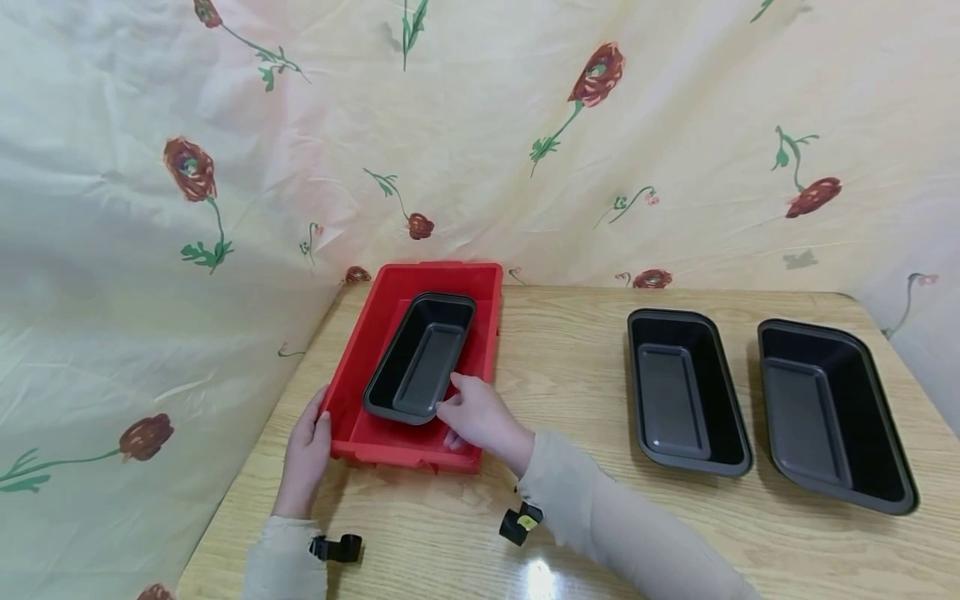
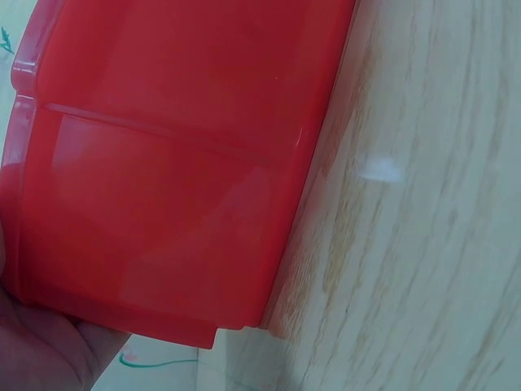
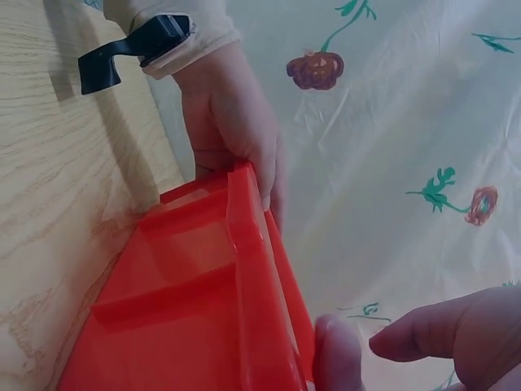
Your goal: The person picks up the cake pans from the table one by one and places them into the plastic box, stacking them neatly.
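Observation:
A red plastic tray (image 1: 408, 455) lies on the left part of the table, with a black loaf pan (image 1: 429, 367) inside it, tilted slightly to the right. My left hand (image 1: 306, 454) grips the tray's near left corner; the right wrist view shows its thumb over the rim and the other fingers lower down, partly hidden. Over the near right part of the tray is my right hand (image 1: 483, 419), its fingertips beside the pan's near right corner. In the right wrist view that hand's thumb and a finger (image 3: 427, 330) stand apart with nothing visible between them.
Two more black loaf pans, one nearer the tray (image 1: 670, 400) and one farther right (image 1: 806, 421), sit side by side on the wooden table (image 1: 562, 358). A flowered cloth (image 1: 480, 125) hangs behind the table and along its left side.

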{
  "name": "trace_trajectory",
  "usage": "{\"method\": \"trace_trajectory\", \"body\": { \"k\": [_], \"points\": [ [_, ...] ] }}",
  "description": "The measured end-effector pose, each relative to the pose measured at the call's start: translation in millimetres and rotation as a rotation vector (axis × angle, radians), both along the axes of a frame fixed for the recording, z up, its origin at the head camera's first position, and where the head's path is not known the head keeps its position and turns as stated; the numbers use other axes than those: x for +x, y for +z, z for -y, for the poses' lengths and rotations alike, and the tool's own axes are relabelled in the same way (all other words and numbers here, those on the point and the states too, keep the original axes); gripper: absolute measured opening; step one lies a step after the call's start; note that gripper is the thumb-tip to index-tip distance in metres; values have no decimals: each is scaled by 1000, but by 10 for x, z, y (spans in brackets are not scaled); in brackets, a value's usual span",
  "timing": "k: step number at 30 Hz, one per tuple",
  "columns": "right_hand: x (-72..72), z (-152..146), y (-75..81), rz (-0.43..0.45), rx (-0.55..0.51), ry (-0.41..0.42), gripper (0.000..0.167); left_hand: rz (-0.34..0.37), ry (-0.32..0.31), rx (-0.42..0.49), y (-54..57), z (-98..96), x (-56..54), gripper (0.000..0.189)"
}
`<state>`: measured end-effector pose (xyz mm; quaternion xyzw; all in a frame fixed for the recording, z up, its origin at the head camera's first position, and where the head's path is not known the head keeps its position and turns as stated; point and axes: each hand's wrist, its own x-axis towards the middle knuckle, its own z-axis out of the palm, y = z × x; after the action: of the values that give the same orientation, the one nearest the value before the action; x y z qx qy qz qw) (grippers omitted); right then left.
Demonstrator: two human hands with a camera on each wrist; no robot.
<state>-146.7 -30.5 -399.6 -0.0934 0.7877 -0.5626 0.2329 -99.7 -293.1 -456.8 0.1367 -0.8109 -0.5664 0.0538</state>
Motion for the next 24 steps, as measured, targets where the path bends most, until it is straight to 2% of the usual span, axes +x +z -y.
{"method": "trace_trajectory", "body": {
  "k": [8,17,24],
  "points": [
    [52,-46,-8,-112,2,55,45,-7,-9,-7,1,-15,-8,49],
    [189,-216,42,-174,-73,86,42,7,0,-9,5,-10,-2,50],
    [241,-397,83,-183,-116,72,41,17,6,-11,5,-4,4,50]
  ]
}}
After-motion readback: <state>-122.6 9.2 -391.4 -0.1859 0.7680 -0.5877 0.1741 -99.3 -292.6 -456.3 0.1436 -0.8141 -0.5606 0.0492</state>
